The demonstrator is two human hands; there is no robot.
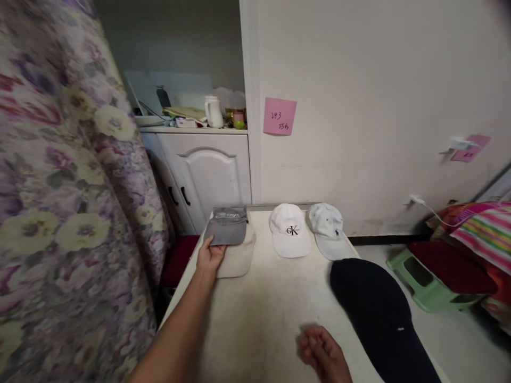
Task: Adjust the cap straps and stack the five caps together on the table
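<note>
My left hand [211, 256] grips the brim of a grey baseball cap [228, 226] at the far left of the table. Partly under that cap lies a beige cap [237, 260], its upper part covered. A white cap [290, 231] with dark letters sits at the back middle, and beside it a pale cap [329, 230] bears a small dark emblem. Along the right edge rests a large black cap [377, 314], its brim towards me. Low over the front of the table, my right hand [322, 351] is loosely curled closed, with nothing visible in it, apart from every cap.
The cream table [271, 319] stands against the wall. A floral curtain [75, 202] hangs close on the left, with a white cabinet [211, 170] behind. To the right is a green stool [427, 282] with a dark red top. A pink note [280, 116] sticks to the wall.
</note>
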